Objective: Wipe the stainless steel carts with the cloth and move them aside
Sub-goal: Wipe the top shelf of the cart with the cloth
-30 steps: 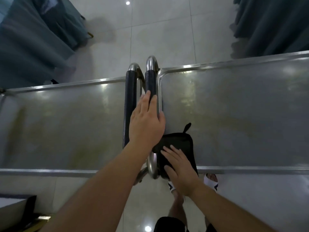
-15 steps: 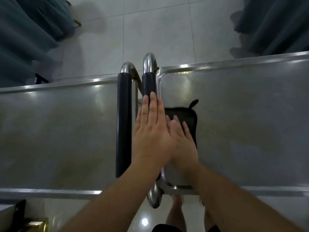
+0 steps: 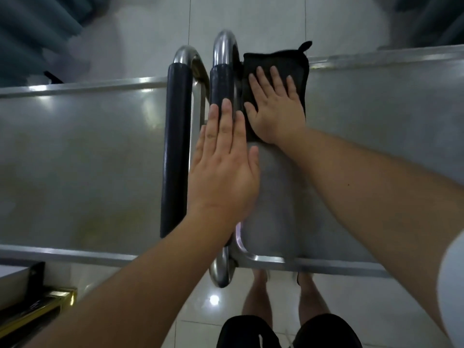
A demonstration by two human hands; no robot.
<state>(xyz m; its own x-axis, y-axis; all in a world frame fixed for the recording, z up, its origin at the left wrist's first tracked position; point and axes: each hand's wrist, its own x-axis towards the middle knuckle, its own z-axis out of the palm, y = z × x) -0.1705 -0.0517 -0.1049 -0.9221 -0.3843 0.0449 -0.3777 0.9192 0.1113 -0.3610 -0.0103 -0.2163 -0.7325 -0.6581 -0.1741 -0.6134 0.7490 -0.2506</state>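
Observation:
Two stainless steel carts stand side by side, the left cart [image 3: 75, 159] and the right cart [image 3: 376, 126], their black-padded handles [image 3: 175, 146] meeting in the middle. A black cloth [image 3: 296, 64] lies at the far left corner of the right cart's top. My right hand [image 3: 273, 106] presses flat on the cloth with fingers spread. My left hand [image 3: 223, 169] rests flat with straight fingers on the right cart's handle [image 3: 222, 84] and the cart's left edge.
Dark teal drapes hang at the far left [image 3: 30, 33] and far right [image 3: 426, 18] over a pale tiled floor [image 3: 263, 21]. A black and gold object [image 3: 37, 307] sits at the bottom left. My legs and feet stand below the right cart's near edge.
My right hand has pushed the cloth away from me along the right cart's left side, from the near edge to the far corner. My left hand stays on the handle.

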